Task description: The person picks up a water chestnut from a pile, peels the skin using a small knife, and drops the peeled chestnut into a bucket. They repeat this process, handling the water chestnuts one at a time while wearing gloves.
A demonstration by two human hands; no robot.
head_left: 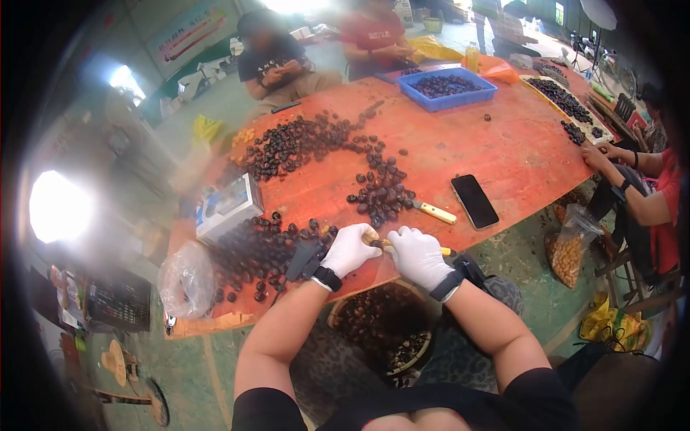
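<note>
Head view: phone (475, 202) and loose knife (437, 212) near gloved right hand (418, 256).

Left hand (348, 251), right hand (418, 257): all white, black wrist bands (327, 279). Handle (448, 252) in right hand: yellow. Nuts (248, 253) left of left hand: dark brown. Past right hand: cream knife handle (437, 212), black phone (475, 202). Table (316, 197) past hands: red-orange. Far past hands: blue tray (460, 102). Below hands: gray pants (325, 373) with dark spots.
</note>
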